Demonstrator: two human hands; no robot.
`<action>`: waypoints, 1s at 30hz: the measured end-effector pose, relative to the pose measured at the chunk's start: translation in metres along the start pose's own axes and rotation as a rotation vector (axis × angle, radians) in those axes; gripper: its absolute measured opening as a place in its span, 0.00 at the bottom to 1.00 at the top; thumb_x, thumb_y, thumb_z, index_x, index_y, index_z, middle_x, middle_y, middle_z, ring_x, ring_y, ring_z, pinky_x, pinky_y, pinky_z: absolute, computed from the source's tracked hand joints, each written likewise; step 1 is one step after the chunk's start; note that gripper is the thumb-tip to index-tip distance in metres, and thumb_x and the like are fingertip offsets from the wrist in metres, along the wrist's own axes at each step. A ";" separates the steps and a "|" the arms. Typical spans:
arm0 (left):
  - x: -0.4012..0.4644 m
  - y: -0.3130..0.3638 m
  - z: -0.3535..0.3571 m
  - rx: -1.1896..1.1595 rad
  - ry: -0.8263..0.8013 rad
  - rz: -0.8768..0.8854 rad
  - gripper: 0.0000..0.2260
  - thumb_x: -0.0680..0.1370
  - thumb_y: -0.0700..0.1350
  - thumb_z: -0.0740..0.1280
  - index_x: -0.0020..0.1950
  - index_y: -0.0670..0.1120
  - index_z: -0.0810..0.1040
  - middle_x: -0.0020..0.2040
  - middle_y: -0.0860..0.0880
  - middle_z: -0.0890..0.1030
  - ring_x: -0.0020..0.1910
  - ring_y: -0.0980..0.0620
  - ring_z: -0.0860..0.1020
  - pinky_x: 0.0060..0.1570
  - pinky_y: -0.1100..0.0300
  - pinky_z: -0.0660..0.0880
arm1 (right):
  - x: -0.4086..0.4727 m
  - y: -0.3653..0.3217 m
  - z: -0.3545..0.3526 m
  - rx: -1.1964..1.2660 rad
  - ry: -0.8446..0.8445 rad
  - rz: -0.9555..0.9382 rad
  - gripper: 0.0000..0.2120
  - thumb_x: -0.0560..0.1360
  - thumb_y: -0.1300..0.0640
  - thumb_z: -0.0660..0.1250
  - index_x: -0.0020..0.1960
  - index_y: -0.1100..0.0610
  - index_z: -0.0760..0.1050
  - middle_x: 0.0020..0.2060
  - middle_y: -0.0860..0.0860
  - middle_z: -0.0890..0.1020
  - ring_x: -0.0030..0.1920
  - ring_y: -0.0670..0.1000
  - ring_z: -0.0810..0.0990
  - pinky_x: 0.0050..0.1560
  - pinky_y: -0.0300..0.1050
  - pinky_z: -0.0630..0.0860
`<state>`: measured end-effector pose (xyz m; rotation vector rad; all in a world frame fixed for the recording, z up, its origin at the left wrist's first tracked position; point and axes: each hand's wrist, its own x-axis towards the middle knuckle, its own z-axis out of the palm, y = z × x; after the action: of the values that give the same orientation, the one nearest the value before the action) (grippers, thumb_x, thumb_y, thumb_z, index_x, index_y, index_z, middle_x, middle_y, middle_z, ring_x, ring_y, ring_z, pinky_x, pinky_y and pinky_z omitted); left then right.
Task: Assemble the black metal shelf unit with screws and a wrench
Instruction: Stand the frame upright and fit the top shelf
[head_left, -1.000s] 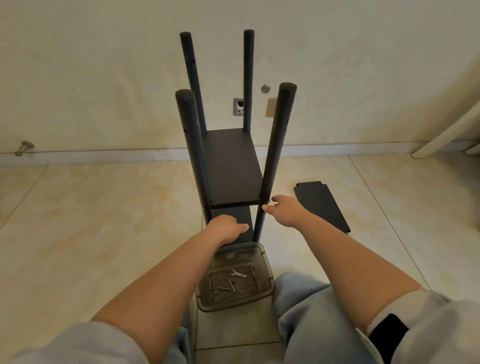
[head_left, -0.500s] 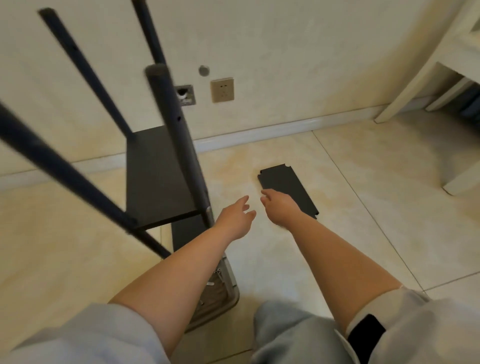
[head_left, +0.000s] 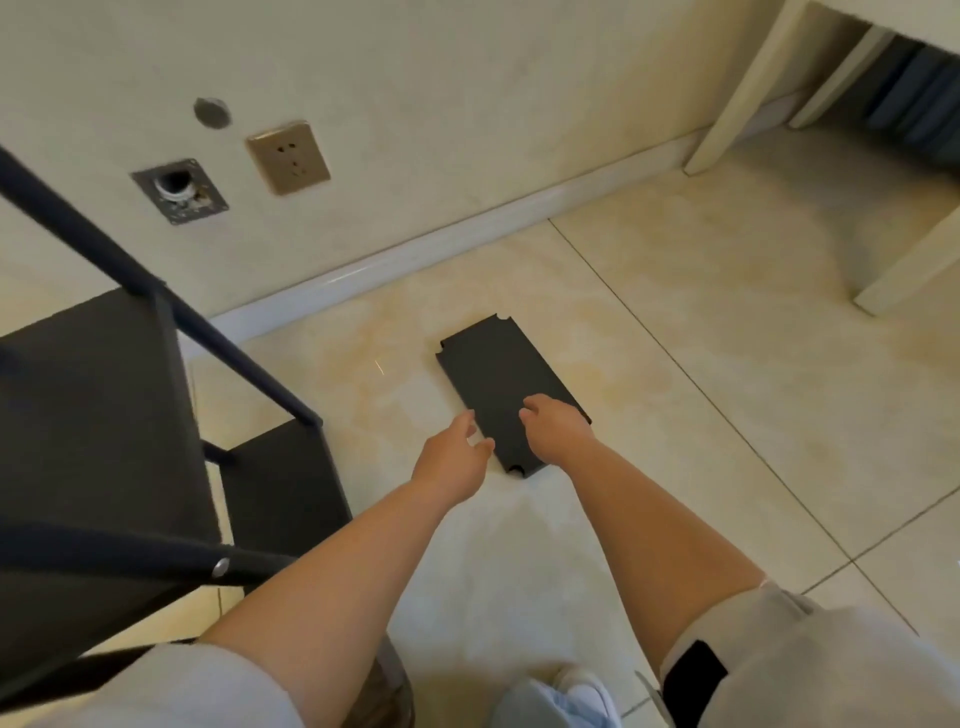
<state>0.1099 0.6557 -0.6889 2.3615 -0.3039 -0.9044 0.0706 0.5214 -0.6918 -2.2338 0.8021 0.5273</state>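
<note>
Lying flat on the tiled floor (head_left: 675, 322), a little out from the white baseboard (head_left: 415, 249), the loose black shelf panel (head_left: 498, 374) had small notches cut into its corners. It looked thin, rigid and fairly light, likely smooth-painted metal, so its long edges near the close end seemed the sensible places to grasp, one per side. The right hand (head_left: 556, 428) hovered over or touched the panel's near right part, fingers bent downward; contact could not be confirmed. The left hand (head_left: 454, 460) reached beside its near left edge, fingers loosely spread, holding nothing. The part-built shelf frame (head_left: 104, 415) stood at left. No container showed clearly here.
</note>
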 end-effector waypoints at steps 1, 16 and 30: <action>0.007 -0.003 0.004 -0.006 -0.001 -0.008 0.24 0.82 0.48 0.58 0.77 0.49 0.56 0.73 0.49 0.66 0.69 0.48 0.67 0.60 0.59 0.66 | 0.006 0.005 0.002 -0.011 -0.014 0.008 0.19 0.83 0.57 0.50 0.72 0.58 0.63 0.68 0.56 0.70 0.67 0.57 0.69 0.62 0.47 0.68; 0.105 -0.026 0.078 -0.293 -0.010 -0.223 0.23 0.82 0.46 0.57 0.76 0.46 0.57 0.75 0.47 0.63 0.72 0.47 0.64 0.66 0.55 0.63 | 0.103 0.090 0.039 0.038 0.016 0.122 0.31 0.80 0.50 0.60 0.77 0.55 0.51 0.77 0.50 0.52 0.76 0.53 0.52 0.73 0.50 0.58; 0.119 -0.047 0.103 -0.634 -0.003 -0.482 0.19 0.80 0.39 0.62 0.70 0.40 0.66 0.68 0.45 0.70 0.67 0.43 0.68 0.64 0.53 0.65 | 0.116 0.112 0.045 0.471 0.052 0.390 0.14 0.78 0.62 0.56 0.62 0.61 0.69 0.64 0.58 0.67 0.55 0.59 0.74 0.51 0.46 0.72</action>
<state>0.1298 0.6004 -0.8418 1.8507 0.5098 -1.0273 0.0734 0.4449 -0.8405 -1.6715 1.2570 0.4055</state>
